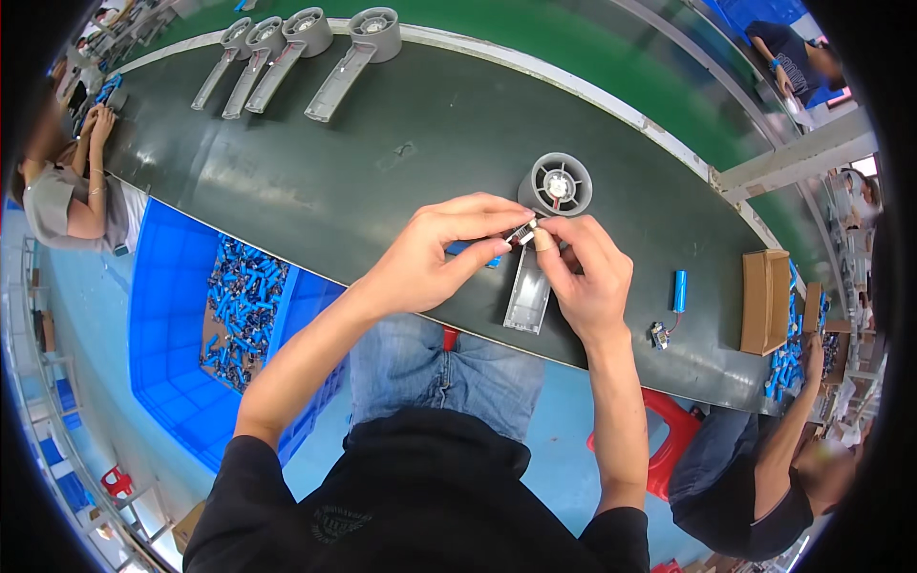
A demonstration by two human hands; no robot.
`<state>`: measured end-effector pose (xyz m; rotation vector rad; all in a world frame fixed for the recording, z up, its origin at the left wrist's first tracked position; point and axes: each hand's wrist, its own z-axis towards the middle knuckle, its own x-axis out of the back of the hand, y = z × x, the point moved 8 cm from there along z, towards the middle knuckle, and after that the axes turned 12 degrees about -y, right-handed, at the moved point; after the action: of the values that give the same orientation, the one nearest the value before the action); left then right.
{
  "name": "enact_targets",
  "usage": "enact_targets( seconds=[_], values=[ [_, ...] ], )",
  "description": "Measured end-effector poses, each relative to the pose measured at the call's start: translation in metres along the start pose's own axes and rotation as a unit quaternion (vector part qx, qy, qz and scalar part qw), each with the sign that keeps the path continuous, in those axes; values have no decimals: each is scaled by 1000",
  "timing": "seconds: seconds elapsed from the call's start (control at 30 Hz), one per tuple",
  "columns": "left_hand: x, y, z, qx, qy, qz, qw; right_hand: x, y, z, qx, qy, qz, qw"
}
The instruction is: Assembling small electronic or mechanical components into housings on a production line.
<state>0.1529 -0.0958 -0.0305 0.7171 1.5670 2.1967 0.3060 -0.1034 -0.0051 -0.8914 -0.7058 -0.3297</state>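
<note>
Over the table, my left hand [441, 250] pinches a small circuit board [521, 233] between thumb and fingertips. My right hand [587, 272] has its thumb and index finger closed at the board's other end, by a small pale connector. A blue cylindrical battery [494, 261] shows partly behind my left hand. Just beyond my fingertips sits a grey round fan housing [558, 183] with a white centre. Its open trough-shaped handle [526, 296] points toward me, partly covered by my right hand. Whether wires join the board to the housing is too small to tell.
Several grey fan housings [349, 67] lie at the far left. To the right are a loose battery with board [679, 291] and a cardboard box [762, 304]. A blue bin [172, 315] of batteries stands left, below the table edge. Co-workers sit at both sides.
</note>
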Motion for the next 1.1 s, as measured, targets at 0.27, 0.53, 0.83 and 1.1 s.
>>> enact_targets(
  seconds=[0.27, 0.53, 0.83, 1.1],
  values=[
    [0, 2, 0, 4, -2, 1, 1000, 2, -8, 0, 16, 13, -22, 1000],
    [1, 1, -1, 8, 1, -10, 1000, -1, 18, -45, -363, -26, 136, 921],
    [21, -8, 24, 41, 47, -168, 984, -3, 36, -17, -363, -41, 253, 896],
    [164, -36, 187, 102, 185, -9, 977, 17, 136, 191, -253, -28, 54, 966]
  ],
)
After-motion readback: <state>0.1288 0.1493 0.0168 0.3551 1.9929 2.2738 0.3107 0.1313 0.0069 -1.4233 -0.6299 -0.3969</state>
